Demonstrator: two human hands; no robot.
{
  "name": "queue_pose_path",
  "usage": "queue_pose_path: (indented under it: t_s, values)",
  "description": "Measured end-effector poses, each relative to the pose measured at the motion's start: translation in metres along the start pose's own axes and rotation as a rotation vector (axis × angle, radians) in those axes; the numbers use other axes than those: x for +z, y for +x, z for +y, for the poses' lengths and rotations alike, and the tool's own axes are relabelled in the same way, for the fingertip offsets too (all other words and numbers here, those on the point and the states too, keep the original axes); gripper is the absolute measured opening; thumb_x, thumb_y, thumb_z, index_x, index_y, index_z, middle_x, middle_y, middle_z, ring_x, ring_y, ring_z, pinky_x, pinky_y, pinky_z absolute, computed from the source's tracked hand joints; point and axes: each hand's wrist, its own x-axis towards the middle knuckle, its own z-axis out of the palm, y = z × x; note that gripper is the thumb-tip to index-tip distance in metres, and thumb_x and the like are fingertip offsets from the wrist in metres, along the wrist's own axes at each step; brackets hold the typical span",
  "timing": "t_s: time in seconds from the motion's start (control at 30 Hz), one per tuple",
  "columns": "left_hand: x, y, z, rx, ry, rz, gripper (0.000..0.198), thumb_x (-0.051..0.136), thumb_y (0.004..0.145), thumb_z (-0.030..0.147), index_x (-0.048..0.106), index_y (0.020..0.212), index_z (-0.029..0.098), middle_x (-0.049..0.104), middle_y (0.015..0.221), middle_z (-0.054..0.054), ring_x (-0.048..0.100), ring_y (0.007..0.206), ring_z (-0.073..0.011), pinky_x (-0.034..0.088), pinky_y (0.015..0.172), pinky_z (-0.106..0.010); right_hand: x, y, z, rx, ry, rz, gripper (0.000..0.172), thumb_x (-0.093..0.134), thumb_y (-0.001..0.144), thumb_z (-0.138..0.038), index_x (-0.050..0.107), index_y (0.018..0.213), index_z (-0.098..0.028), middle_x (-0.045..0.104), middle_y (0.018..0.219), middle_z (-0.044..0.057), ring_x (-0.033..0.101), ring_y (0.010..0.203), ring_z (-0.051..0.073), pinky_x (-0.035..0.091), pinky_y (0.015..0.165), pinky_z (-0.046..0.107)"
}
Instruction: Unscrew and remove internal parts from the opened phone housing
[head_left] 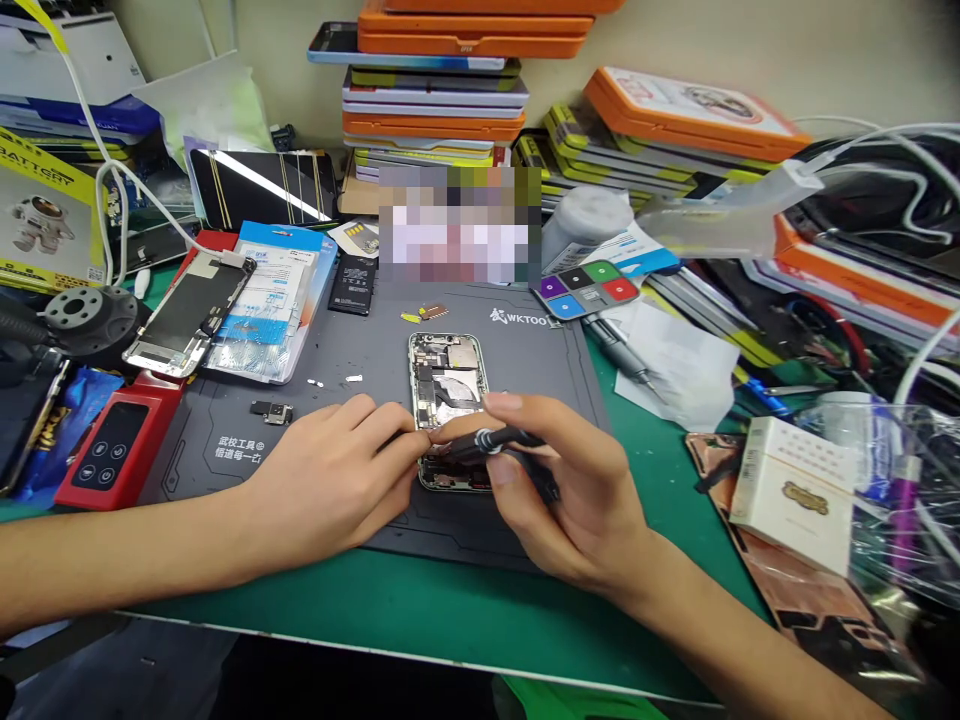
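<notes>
An opened smartphone (450, 365) lies on the dark grey work mat, its inner parts exposed and its lower half partly covered by my hands. My left hand (349, 465) rests at the phone's lower left edge, fingers bent and closed against it; the fingertips are partly hidden. In my right hand (581, 485) is a black pen-shaped tool (517, 437) with a silver ring, gripped between thumb and fingers. It slants over the lower part of the phone, and its tip is hard to make out.
A loose phone screen (187, 315) leans on packets at the left, beside a red device (120, 440). A black battery (352, 285) and a small camera part (271, 411) lie on the mat (330, 350). Stacked boxes (435, 95) stand behind; a white carton (795, 490) sits right.
</notes>
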Motion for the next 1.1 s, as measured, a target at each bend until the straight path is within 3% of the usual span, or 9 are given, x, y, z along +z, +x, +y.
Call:
queue_pose_path:
  t_s: [0.17,0.3,0.7,1.1]
  values:
    - [-0.0002,-0.0003,-0.0004,-0.003,-0.008,-0.012,0.024,0.048,0.104,0.024,0.065,0.119,0.015,0.067,0.109,-0.007,0.058,0.091,-0.0230,0.052,0.072,-0.038,-0.0009,-0.0020,0.0016,-0.063,0.064,-0.009,0.081,0.057,0.091,0.002,0.035,0.159,-0.035,0.072,0.132,0.009,0.075,0.115,0.025,0.069,0.084,0.041]
    - [-0.0004,-0.0001,-0.0007,0.000,-0.001,-0.005,0.023,0.048,0.105,0.023,0.065,0.117,0.015,0.067,0.106,-0.007,0.058,0.089,-0.0227,0.051,0.071,-0.038,-0.0008,-0.0050,0.0041,-0.046,0.128,-0.017,0.077,0.047,0.093,0.000,0.030,0.162,-0.031,0.065,0.143,0.012,0.069,0.126,0.028,0.066,0.094,0.051]
    - [-0.0006,-0.0005,-0.0007,-0.001,-0.002,-0.008,0.025,0.048,0.104,0.023,0.064,0.121,0.014,0.067,0.110,-0.008,0.059,0.092,-0.0230,0.053,0.074,-0.038,-0.0009,-0.0002,0.0001,-0.053,0.042,0.004,0.078,0.051,0.094,0.000,0.034,0.161,-0.036,0.072,0.131,0.007,0.075,0.110,0.024,0.069,0.080,0.039]
    - [-0.0003,-0.0007,0.0002,-0.006,-0.011,-0.018,0.026,0.048,0.104,0.023,0.064,0.123,0.014,0.067,0.112,-0.007,0.059,0.092,-0.0235,0.053,0.074,-0.038,-0.0014,-0.0015,0.0015,-0.069,0.023,-0.005,0.080,0.054,0.093,-0.002,0.030,0.162,-0.035,0.071,0.135,0.008,0.074,0.113,0.024,0.069,0.081,0.040]
